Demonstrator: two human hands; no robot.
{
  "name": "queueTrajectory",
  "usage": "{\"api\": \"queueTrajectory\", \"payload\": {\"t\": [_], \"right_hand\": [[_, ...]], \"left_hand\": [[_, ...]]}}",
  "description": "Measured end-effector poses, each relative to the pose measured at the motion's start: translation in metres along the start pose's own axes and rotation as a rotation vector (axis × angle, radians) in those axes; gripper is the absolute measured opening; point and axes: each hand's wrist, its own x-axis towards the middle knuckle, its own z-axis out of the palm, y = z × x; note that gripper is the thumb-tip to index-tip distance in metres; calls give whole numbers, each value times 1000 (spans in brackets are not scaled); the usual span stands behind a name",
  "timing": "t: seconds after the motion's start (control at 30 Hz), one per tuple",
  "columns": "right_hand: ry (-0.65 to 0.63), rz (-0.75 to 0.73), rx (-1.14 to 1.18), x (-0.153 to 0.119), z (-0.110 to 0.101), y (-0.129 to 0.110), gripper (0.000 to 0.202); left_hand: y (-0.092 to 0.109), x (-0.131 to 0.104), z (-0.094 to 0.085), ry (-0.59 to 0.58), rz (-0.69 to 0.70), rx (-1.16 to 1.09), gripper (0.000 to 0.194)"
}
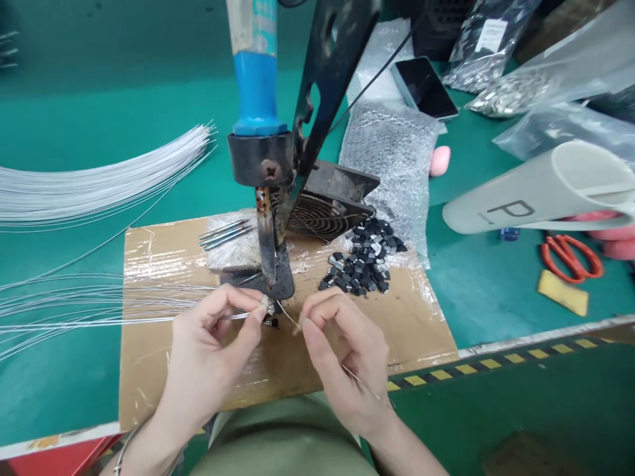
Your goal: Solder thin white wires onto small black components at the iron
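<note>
Under the tip of a blue-handled soldering iron (pixel 268 248), my left hand (pixel 213 350) pinches the end of a white wire (pixel 153 321), with a small metal-ended piece at its fingertips. My right hand (pixel 347 357) is to the right, thumb and index pressed on a thin solder strand (pixel 288 315) that reaches toward the left fingertips and also trails below the palm. Black connectors lie just behind and beside the left fingertips. A pile of small black and silver connectors (pixel 364 258) sits on the cardboard (pixel 407 324) behind my right hand.
A small fan (pixel 322 211) stands behind the iron. Bundled white wires (pixel 99 188) lie at the left. Bubble wrap (pixel 391 158), a phone (pixel 424 87), a white cup (pixel 536 188), red-handled scissors (pixel 570 258), a yellow sponge (pixel 563 293) and plastic bags (pixel 536 82) occupy the right side.
</note>
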Motion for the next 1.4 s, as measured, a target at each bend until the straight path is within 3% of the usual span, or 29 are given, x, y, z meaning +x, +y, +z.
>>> {"api": "queueTrajectory", "payload": {"t": [0.27, 0.63, 1.4], "right_hand": [[-27, 129, 196, 4, 4, -3, 18], [19, 103, 299, 12, 7, -2, 23], [31, 91, 329, 15, 8, -5, 24]], "left_hand": [[3, 7, -1, 7, 13, 8, 12], [11, 17, 2, 55, 6, 60, 10], [14, 18, 0, 36, 49, 23, 14]]}}
